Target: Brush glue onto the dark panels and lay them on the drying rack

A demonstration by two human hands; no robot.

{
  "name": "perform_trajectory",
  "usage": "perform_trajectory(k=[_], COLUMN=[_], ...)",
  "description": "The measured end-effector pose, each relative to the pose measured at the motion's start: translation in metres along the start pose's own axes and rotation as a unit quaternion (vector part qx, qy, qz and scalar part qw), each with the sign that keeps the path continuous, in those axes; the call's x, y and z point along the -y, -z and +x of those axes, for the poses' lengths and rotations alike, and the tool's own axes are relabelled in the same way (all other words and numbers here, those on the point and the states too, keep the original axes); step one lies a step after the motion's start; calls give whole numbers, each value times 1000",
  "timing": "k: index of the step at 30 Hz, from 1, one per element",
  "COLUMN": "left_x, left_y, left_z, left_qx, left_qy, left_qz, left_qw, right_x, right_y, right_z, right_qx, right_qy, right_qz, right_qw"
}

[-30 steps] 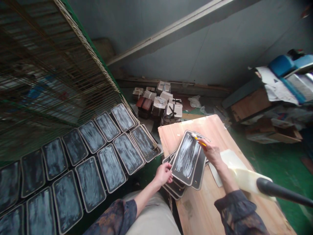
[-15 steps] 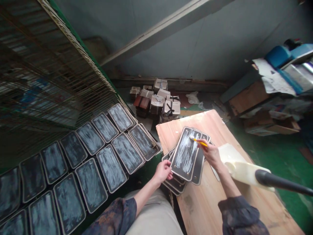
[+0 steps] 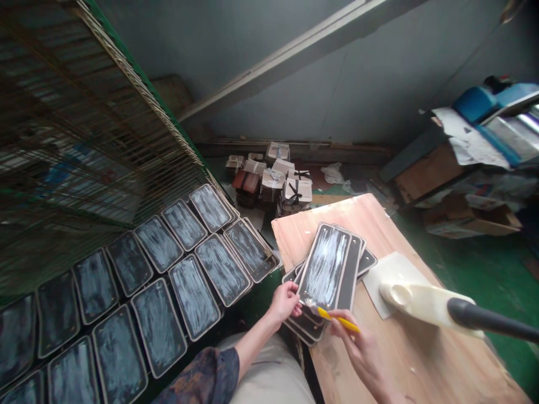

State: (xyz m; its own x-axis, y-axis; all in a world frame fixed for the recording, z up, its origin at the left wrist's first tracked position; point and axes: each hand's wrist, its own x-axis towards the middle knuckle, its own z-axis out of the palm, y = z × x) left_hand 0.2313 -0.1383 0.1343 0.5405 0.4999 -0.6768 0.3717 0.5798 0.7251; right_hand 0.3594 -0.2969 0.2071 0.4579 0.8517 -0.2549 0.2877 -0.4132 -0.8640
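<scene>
My right hand (image 3: 353, 342) grips a yellow-handled brush (image 3: 339, 318), its whitish bristles down at the near left corner of the top panel. That dark rounded panel (image 3: 326, 264) has a pale border and is streaked with white, wet-looking coating. It lies on a fanned stack of similar dark panels (image 3: 351, 280). My left hand (image 3: 284, 303) has its fingers closed at the panel's left edge, near the lower corner; thumb and fingertips pinch that edge. Right of the stack, a cream plastic container (image 3: 412, 297) with a black handle stands on the wooden board.
A wooden board (image 3: 404, 348) forms the work surface. To the left, rows of coated dark panels (image 3: 158, 325) lie beside a green-edged wire rack (image 3: 155, 106). Tied stacks of panels (image 3: 273, 182) sit on the floor ahead. A cluttered shelf (image 3: 471, 146) stands at the right.
My right hand has drawn the brush from the panel's upper right down to its near left corner. White streaks look denser. My left hand stays at the panel's edge, and the view has shifted slightly.
</scene>
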Motion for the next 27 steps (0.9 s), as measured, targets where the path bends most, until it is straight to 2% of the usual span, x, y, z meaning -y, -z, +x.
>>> perform_trajectory(k=[5,9,13,16,19,24,27], left_x=[1,1,0,2,4,2,0], left_y=[0,1,0,0,-1,-2,-3], left_z=[1,0,0,3,5,3,1], left_qx=[5,-1,6,9,7,7,8], left_qy=[-8,-5,-3,-9,-7,-1,-3], left_qz=[-2,-2,-4,7,20,17,8], left_qw=[1000,1000,1000,1000,1000,1000,1000], right_x=[3,-7,-24,-32,-31,-19,-15], right_y=[-18,-23,-9,6,18,30,29], right_z=[10,4,-9,-7,11,58,69], right_qx=[-107,-130,-176,-219,-243,-280,-263], right_qy=[-56,-102,-122,-104,-63,2,11], right_qz=[137,176,118,68,28,-48,-60], right_qw=[983,970,970,968,968,959,963])
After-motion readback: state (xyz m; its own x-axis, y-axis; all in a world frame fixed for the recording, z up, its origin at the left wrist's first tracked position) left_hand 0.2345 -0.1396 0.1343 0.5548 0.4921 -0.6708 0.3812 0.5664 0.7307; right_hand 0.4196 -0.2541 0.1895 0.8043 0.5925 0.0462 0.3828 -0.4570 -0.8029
